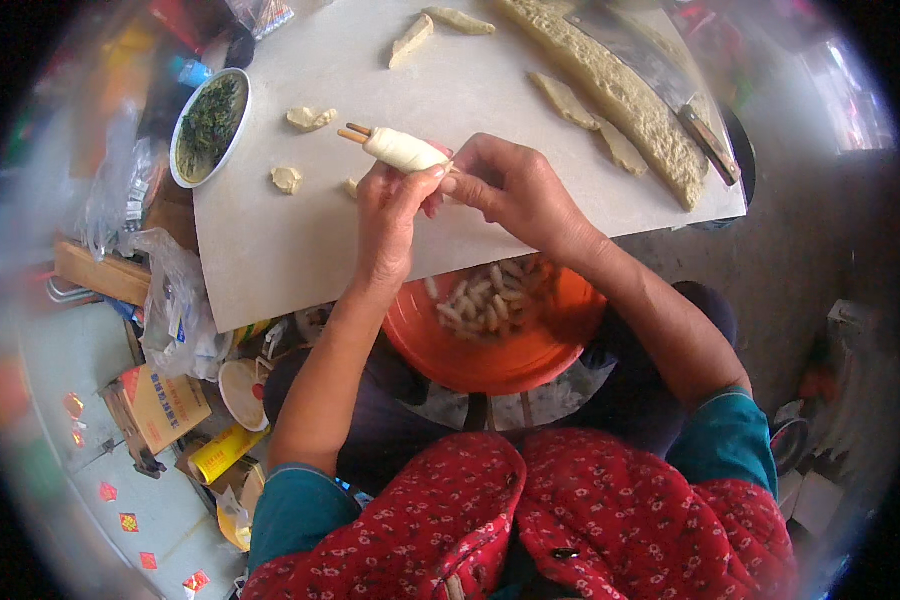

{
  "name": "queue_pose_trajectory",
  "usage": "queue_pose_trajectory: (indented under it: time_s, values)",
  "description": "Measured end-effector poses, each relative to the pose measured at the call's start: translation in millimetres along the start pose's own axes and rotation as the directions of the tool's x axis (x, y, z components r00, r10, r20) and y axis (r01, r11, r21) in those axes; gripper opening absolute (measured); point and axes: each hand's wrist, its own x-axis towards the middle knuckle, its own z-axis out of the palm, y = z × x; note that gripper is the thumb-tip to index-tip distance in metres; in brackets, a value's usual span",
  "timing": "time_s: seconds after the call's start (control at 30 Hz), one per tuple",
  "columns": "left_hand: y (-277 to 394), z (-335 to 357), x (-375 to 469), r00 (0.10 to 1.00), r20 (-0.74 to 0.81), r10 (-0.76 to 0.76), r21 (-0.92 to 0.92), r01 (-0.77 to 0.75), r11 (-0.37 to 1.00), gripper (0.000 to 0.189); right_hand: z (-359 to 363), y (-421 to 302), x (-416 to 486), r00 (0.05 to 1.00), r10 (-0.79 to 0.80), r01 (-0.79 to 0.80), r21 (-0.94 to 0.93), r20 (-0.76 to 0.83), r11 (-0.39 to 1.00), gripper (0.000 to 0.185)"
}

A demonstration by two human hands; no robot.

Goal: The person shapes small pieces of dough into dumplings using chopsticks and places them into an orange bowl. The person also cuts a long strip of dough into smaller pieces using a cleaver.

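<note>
A pale strip of what looks like dough is wound into a roll around a pair of wooden chopsticks, whose tips stick out at the far left. My left hand grips the roll from below, thumb along its near side. At the roll's right end, my right hand pinches with thumb and forefinger; the fingers partly hide what they hold there. Small dough pieces lie on the white board left of my hands. A long, pitted dough slab with cut strips beside it is at the right.
A broad-bladed knife rests by the slab, handle near the board's right edge. A white bowl of chopped greens stands at the left edge. Below the board, an orange basin holds several pale rolls. Plastic bags and boxes crowd the left.
</note>
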Motion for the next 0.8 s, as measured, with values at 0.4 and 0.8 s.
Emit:
queue_pose_trajectory:
  time_s: [0.4, 0.8]
  values:
    - [18, 30, -2, 0.973, -0.180, 0.142, -0.640, -0.226, 0.734, 0.033, -5, -3, -5, 0.949, 0.254, -0.295, 0.243, 0.188, 0.924, 0.028]
    - [14, -4, 19, 0.947, -0.270, 0.173, -0.663, -0.313, 0.680, 0.033, 2, -1, -26, 0.993, 0.063, -0.015, -0.408, 0.103, 0.913, 0.045]
